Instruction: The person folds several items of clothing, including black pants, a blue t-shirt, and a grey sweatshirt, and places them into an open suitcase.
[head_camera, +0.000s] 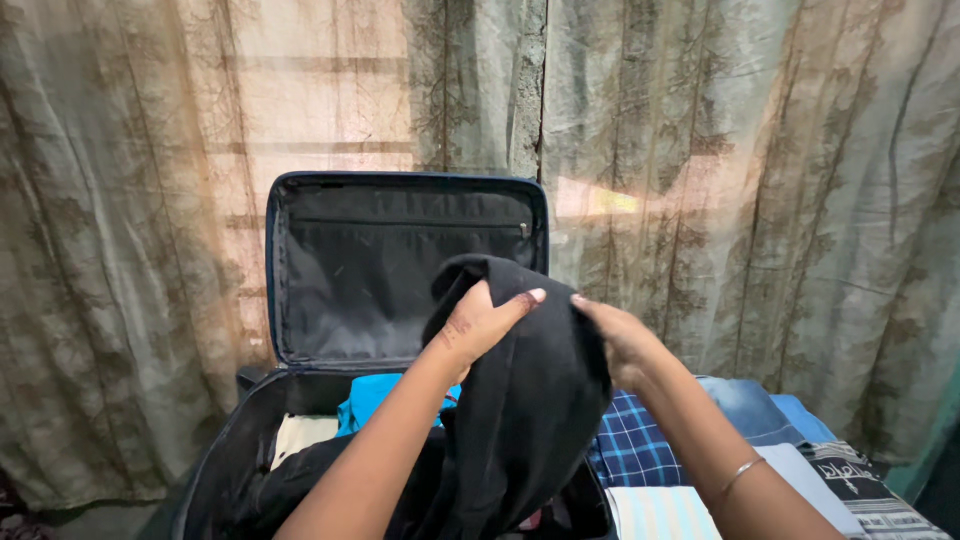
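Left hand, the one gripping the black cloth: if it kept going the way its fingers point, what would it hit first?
Probably the right hand: the left hand points rightward across the black garment, their fingertips nearly meeting, though depth is unclear.

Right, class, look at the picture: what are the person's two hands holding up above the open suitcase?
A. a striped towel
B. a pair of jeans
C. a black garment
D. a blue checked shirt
C: the left hand and the right hand both grip a black garment raised over the open suitcase; the blue checked shirt lies untouched beside it.
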